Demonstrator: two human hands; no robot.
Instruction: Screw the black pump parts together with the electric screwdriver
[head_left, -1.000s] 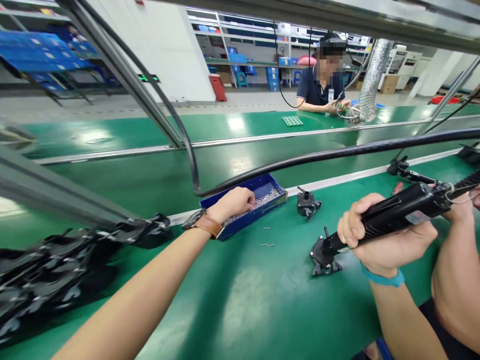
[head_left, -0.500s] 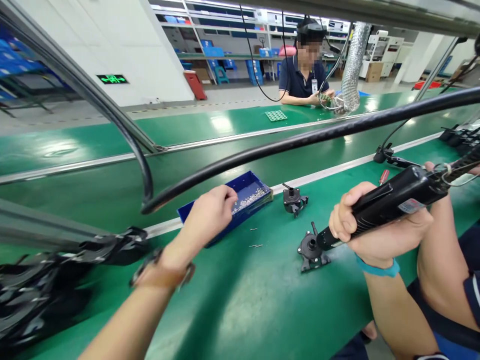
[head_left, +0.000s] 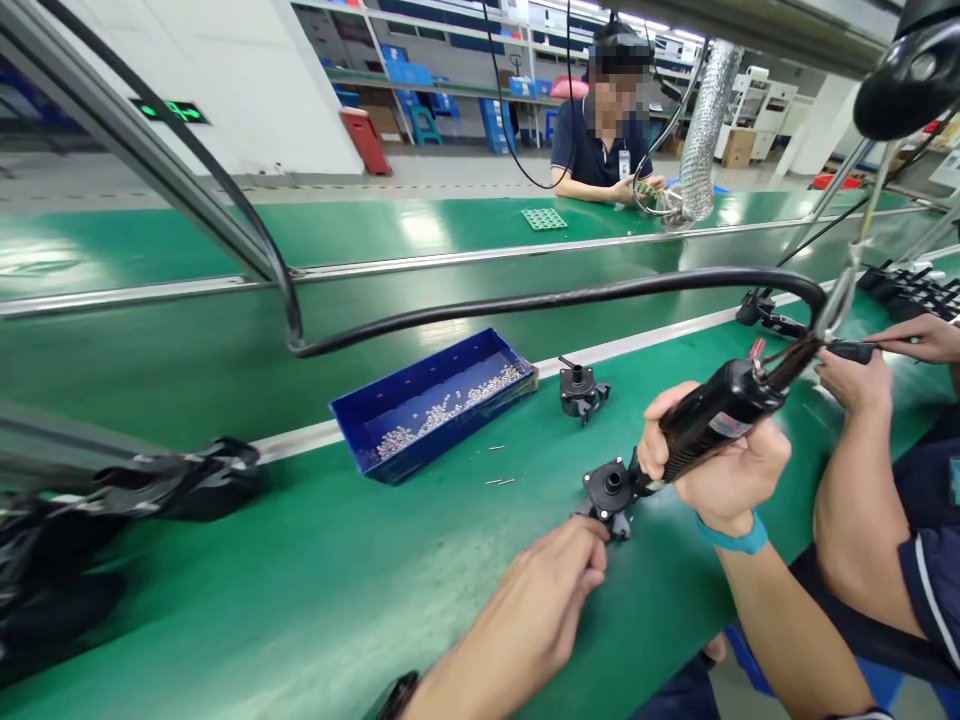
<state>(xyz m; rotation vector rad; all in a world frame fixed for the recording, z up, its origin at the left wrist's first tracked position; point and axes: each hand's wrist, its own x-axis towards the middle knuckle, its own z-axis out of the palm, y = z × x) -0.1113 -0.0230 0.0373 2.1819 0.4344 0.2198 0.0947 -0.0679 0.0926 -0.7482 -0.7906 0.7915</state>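
My right hand (head_left: 731,470) is wrapped round a black electric screwdriver (head_left: 712,415), its front end down beside a small black pump-like part (head_left: 609,487) on the green bench. My left hand (head_left: 559,575) pinches the near leg of that part, fingers closed; the fingertips are partly hidden. The part has a round flat body, a central spout and pale screw heads at its rim. A second part of the same kind (head_left: 579,390) stands a little farther back. To the left lies a blue tray (head_left: 420,462) with many small screws (head_left: 442,410) inside.
Thin metal pins (head_left: 500,482) lie on the bench. A thick black cable (head_left: 480,308) crosses behind the tray. Black parts (head_left: 172,485) are heaped at left. On the right, a co-worker's hands (head_left: 859,375) hold a black piece; another person (head_left: 607,150) sits opposite.
My left hand has moved from over the blue tray to the black pump-like part and taken hold of its leg. My right hand keeps the electric screwdriver, now tilted more upright.
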